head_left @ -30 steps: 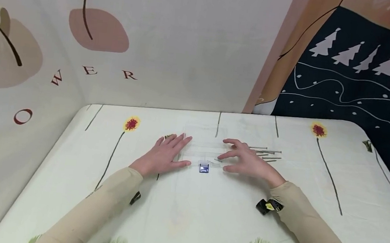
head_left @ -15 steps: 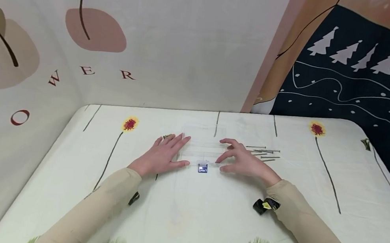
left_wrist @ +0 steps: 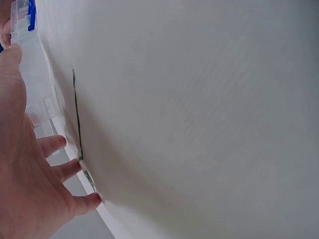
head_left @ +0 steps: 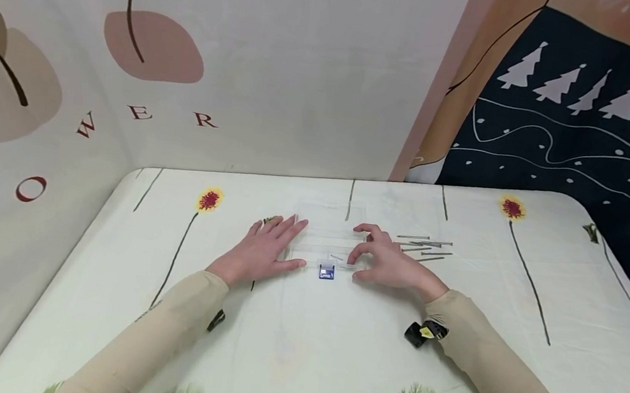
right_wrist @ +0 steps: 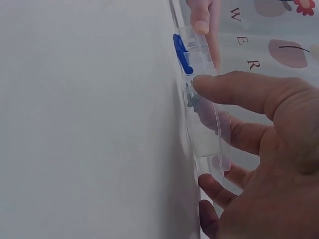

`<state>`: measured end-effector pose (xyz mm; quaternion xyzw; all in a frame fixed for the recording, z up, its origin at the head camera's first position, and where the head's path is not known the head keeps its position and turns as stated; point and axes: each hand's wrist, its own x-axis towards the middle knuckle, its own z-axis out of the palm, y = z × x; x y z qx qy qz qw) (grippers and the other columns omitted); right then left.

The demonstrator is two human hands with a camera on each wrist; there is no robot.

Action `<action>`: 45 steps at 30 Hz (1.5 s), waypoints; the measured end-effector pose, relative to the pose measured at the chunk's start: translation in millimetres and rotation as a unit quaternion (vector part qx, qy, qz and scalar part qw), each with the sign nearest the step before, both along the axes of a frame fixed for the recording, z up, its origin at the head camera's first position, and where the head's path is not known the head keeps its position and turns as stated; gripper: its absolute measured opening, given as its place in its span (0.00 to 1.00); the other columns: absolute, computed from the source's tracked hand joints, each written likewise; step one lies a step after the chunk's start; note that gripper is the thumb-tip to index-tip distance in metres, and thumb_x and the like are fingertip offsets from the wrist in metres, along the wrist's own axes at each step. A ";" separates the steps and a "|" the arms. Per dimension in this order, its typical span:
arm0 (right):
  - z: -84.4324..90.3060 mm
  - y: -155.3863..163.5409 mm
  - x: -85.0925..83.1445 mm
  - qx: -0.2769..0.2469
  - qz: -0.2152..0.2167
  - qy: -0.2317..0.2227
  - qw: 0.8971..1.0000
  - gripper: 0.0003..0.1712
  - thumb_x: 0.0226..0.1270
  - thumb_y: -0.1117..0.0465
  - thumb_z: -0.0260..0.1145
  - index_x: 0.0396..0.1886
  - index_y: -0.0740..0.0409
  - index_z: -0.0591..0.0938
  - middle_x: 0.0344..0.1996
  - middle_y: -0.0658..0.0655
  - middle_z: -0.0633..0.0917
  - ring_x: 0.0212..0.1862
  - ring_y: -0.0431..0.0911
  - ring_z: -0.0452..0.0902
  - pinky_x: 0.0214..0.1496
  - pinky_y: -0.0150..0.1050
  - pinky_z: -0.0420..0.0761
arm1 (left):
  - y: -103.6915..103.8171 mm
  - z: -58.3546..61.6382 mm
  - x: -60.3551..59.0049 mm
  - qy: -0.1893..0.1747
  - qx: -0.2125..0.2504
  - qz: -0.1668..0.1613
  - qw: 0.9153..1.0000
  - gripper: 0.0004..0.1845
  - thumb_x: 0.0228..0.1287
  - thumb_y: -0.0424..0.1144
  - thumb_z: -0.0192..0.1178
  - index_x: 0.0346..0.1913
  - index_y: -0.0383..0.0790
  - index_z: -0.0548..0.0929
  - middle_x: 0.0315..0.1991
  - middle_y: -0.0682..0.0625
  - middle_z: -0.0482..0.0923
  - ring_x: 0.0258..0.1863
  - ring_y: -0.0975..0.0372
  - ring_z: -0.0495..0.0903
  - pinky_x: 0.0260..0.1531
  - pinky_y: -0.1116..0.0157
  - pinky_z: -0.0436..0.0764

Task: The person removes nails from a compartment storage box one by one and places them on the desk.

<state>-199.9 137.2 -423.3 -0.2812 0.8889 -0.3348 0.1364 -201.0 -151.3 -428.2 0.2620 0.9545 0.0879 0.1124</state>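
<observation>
A clear plastic box (head_left: 324,241) with a blue latch (head_left: 327,272) on its front lies on the cloth between both hands. My left hand (head_left: 263,249) rests against its left side, fingers spread and straight, thumb at the front corner. At the right front corner my right hand (head_left: 391,260) has its fingers curled round the box: the thumb lies on the front wall and the index finger shows through the plastic in the right wrist view. A small thin piece (head_left: 336,257), perhaps a nail, lies inside near the latch. Part of the box is hidden by the hands.
Several long nails (head_left: 425,246) lie loose to the right of the right hand. The table (head_left: 299,348) has a white flower-print cloth. A patterned curtain (head_left: 280,90) hangs behind its far edge.
My right hand has shifted slightly left and toward the box's front wall, its index finger bending more. A small thin piece now shows inside near the latch. The left hand stays put.
</observation>
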 end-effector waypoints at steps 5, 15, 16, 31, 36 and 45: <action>-1.6 0.2 -0.4 -0.004 0.001 0.005 1.000 0.08 0.52 0.65 0.70 0.32 0.48 0.84 0.67 0.61 0.63 0.63 0.63 0.59 0.59 0.67 0.57 | 0.2 1.1 -0.3 -0.001 -0.001 0.000 1.000 0.45 0.67 0.67 0.47 0.78 0.49 0.46 0.76 0.44 0.46 0.73 0.45 0.47 0.66 0.39 0.47; 0.4 -1.7 0.8 -0.015 0.001 -0.002 1.000 0.07 0.53 0.65 0.69 0.31 0.49 0.82 0.66 0.62 0.62 0.61 0.62 0.59 0.59 0.64 0.56 | 0.2 2.4 -0.9 0.004 -0.002 0.000 1.000 0.45 0.67 0.67 0.46 0.78 0.49 0.46 0.76 0.44 0.46 0.73 0.45 0.47 0.66 0.39 0.47; 0.8 -2.0 1.1 -0.012 0.001 0.003 1.000 0.07 0.53 0.65 0.68 0.31 0.49 0.82 0.66 0.63 0.62 0.61 0.62 0.60 0.59 0.64 0.56 | 0.2 2.6 -0.9 0.004 -0.001 0.000 1.000 0.45 0.67 0.67 0.46 0.78 0.49 0.46 0.76 0.44 0.45 0.73 0.45 0.47 0.66 0.39 0.47; -4.4 -1.4 -1.4 -0.026 -0.009 0.002 1.000 0.08 0.57 0.64 0.70 0.26 0.48 0.78 0.66 0.62 0.64 0.58 0.58 0.62 0.59 0.60 0.59 | 0.8 2.6 -0.8 0.001 -0.003 -0.003 1.000 0.45 0.67 0.67 0.46 0.78 0.49 0.46 0.76 0.44 0.46 0.73 0.45 0.46 0.66 0.39 0.47; -6.5 2.3 -3.1 -0.061 -0.005 -0.012 0.998 0.10 0.56 0.64 0.71 0.26 0.48 0.78 0.65 0.61 0.65 0.60 0.58 0.61 0.60 0.57 0.62 | 1.2 1.6 -0.3 0.002 -0.004 -0.003 1.000 0.45 0.67 0.67 0.46 0.78 0.49 0.46 0.76 0.44 0.46 0.73 0.44 0.47 0.65 0.39 0.47; -3.7 9.7 -6.1 -0.118 -0.027 -0.027 0.992 0.04 0.59 0.66 0.72 0.29 0.52 0.85 0.62 0.61 0.73 0.66 0.59 0.62 0.64 0.56 0.61 | 1.1 -0.2 0.7 0.004 -0.002 -0.006 1.000 0.44 0.67 0.67 0.47 0.78 0.48 0.46 0.76 0.44 0.46 0.73 0.44 0.47 0.65 0.38 0.48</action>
